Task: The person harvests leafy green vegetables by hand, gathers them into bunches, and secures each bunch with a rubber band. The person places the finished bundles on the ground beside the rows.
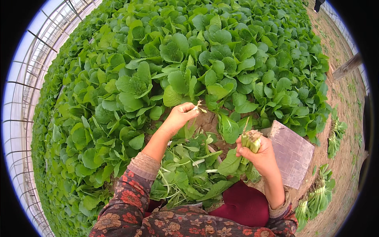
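My left hand (181,116) pinches a small wilted leaf piece (200,106) between thumb and fingertips, above a patch of bare soil. To the right, my right hand (257,151) is closed around a bunch of leafy greens (250,142), its root ends up and its leaves hanging below the fist. Under and between my forearms lies a loose heap of picked leaves and pale stems (183,174). Rows of growing leafy green plants (177,80) stand just beyond both hands.
A flat, tile-patterned board (291,154) lies right of my right hand. Bundled greens (318,194) and another bundle (336,133) rest on the dirt path. A wooden post (347,68) stands at the right. Greenhouse framing (32,62) curves along the left. Part of a person (318,4) shows at top right.
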A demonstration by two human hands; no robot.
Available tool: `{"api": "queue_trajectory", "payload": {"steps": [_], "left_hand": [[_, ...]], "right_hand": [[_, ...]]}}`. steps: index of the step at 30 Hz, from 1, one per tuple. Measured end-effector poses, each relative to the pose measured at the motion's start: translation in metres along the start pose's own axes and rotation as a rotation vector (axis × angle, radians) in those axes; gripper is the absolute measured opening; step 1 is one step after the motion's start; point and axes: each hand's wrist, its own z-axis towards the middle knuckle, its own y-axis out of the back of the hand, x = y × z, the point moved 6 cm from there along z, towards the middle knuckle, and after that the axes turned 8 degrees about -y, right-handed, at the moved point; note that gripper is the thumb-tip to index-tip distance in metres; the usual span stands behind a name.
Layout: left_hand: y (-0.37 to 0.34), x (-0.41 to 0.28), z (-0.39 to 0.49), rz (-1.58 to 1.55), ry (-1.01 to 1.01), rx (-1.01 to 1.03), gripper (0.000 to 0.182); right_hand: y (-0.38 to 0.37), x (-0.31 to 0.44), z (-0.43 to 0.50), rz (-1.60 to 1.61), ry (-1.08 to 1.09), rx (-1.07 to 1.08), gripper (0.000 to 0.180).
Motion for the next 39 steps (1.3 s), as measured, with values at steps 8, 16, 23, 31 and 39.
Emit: {"api": "queue_trajectory", "payload": {"steps": [8, 16, 23, 31, 39], "left_hand": [[-0.057, -0.09, -0.069, -0.544, -0.234, -0.183, 0.014], [-0.091, -0.126, -0.117, -0.764, -0.348, -0.37, 0.011], [-0.074, -0.142, -0.153, -0.918, -0.454, -0.335, 0.014], [-0.012, -0.115, -0.218, 0.097, -0.145, -0.515, 0.041], [-0.021, -0.058, -0.229, 1.007, 0.151, -0.088, 0.03]], "right_hand": [[-0.036, 0.004, -0.014, 0.029, 0.129, 0.213, 0.029], [-0.061, 0.014, -0.035, -0.019, 0.23, 0.253, 0.036], [-0.08, 0.008, -0.058, -0.198, 0.179, 0.451, 0.027], [-0.093, 0.0, -0.073, -0.716, 0.269, 0.541, 0.025], [-0.063, 0.001, -0.074, -0.84, 0.31, 0.412, 0.028]]}}
